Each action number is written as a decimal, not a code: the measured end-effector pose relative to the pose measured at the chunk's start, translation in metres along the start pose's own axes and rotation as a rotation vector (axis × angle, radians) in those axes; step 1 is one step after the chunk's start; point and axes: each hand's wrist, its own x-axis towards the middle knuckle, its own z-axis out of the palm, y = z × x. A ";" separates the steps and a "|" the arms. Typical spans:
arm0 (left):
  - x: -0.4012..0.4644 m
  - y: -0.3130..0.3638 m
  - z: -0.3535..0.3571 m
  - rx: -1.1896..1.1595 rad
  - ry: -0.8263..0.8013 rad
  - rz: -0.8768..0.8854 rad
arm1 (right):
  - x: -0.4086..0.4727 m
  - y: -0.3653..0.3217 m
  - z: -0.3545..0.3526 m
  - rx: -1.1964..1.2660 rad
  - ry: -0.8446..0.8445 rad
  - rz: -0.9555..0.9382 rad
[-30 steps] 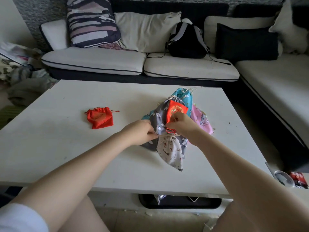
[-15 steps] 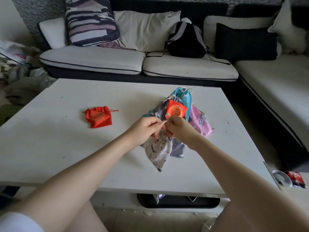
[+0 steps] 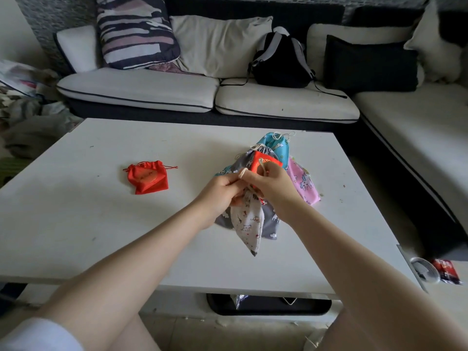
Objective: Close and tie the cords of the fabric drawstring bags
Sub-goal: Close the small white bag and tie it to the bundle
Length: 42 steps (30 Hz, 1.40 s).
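A small white printed drawstring bag hangs from my two hands just above the white table. My left hand grips its gathered neck and cord. My right hand pinches the cream cord, which loops over a fingertip. Behind my hands lies a pile of bags: a grey one, a red one, a blue one and a pink one. A separate red bag with its mouth drawn shut lies to the left.
A sofa with cushions and a black backpack stands behind the table. Clothes are heaped at the far left. A small round container and a red packet sit on the floor at the right.
The white bag has been lifted off the pile and its neck pulled tight. My hands have come together and risen slightly, with the cord now looped at my right fingertip.
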 end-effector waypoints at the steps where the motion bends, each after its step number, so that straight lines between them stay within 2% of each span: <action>1: 0.001 -0.001 0.000 -0.017 -0.044 -0.017 | 0.000 -0.001 0.001 0.002 0.001 -0.003; 4: 0.000 -0.005 -0.001 -0.147 -0.138 -0.088 | 0.000 -0.006 -0.002 0.017 -0.040 -0.015; 7: 0.003 -0.004 -0.006 -0.150 -0.062 -0.163 | 0.002 -0.010 -0.009 0.222 -0.096 0.052; 9: 0.006 -0.007 -0.006 -0.050 -0.010 -0.186 | 0.003 -0.010 -0.010 0.263 -0.097 0.087; 11: 0.008 -0.010 -0.003 0.125 0.005 -0.160 | 0.003 -0.008 -0.006 0.228 -0.081 0.064; 16: 0.000 -0.001 0.000 0.850 -0.010 0.004 | 0.001 -0.025 0.000 0.324 -0.158 0.025; 20: -0.004 0.005 0.000 1.110 -0.103 0.068 | 0.004 -0.029 0.009 0.310 -0.200 0.038; 23: -0.001 0.006 -0.003 0.975 -0.083 0.028 | 0.004 -0.031 0.014 0.305 -0.205 0.013; 28: 0.005 0.002 -0.010 0.467 -0.059 -0.030 | 0.010 -0.020 0.003 -0.366 -0.062 -0.116; 31: 0.004 0.003 -0.012 0.185 -0.023 -0.100 | 0.002 -0.012 -0.006 -0.442 -0.101 -0.206; 35: 0.001 0.006 -0.015 0.201 -0.010 -0.079 | -0.005 -0.006 -0.009 -0.613 -0.202 -0.407; 42: 0.001 0.011 -0.019 0.339 -0.026 -0.055 | -0.002 -0.004 0.000 -0.865 -0.147 -0.611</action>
